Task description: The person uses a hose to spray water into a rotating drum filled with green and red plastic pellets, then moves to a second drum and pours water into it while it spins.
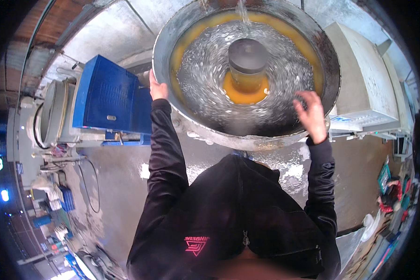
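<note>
A large round metal tub [333,70] stands before me, with a central post [248,56] capped in dark grey. Around the post swirl many small shiny pieces [205,70] in liquid, blurred by motion. Yellow-orange lining shows along the inner wall and at the post's foot. A stream of water [242,11] falls in at the far side. My left hand [157,87] grips the tub's left rim from outside, its fingers partly hidden. Over the near right part of the tub, my right hand [312,116] is empty, fingers apart and slightly bent, just above the swirling pieces.
To the left stands a blue metal cabinet [109,98], with a round grey drum [53,114] beyond it. A pale boxy machine [364,74] is close on the right. The concrete floor [121,186] is wet in patches, and a black hose [98,186] lies on it.
</note>
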Available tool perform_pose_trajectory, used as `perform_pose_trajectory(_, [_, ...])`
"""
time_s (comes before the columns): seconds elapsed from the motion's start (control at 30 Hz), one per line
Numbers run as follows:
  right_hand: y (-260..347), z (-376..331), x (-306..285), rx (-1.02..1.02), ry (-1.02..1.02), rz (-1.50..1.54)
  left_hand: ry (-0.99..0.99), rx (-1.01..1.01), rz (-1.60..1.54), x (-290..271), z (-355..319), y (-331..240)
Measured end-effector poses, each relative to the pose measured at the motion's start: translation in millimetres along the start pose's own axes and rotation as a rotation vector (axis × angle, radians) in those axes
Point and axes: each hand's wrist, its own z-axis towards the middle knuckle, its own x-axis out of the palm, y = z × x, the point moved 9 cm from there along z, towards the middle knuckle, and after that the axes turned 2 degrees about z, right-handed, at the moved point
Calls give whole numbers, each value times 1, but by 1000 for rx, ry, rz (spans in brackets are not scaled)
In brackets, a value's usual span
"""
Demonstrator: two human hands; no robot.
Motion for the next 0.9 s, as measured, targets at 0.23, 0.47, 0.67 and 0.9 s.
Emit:
perform_pose_trajectory(0.23, [-86, 22, -42, 41, -75, -23, -4, -112, 23, 4, 10, 20])
perform_pose_trajectory(0.47, [-87, 19, -35, 133, -53, -109, -62, -120, -21, -2, 5, 14])
perform_pose_trajectory(0.67, [-68, 22, -36, 45, -5, -26, -41, -119, -44, 3, 9, 25])
perform_pose_trajectory(0.9, [-79, 22, -30, 130, -15, -175, -57, -168, -122, 4, 11, 31])
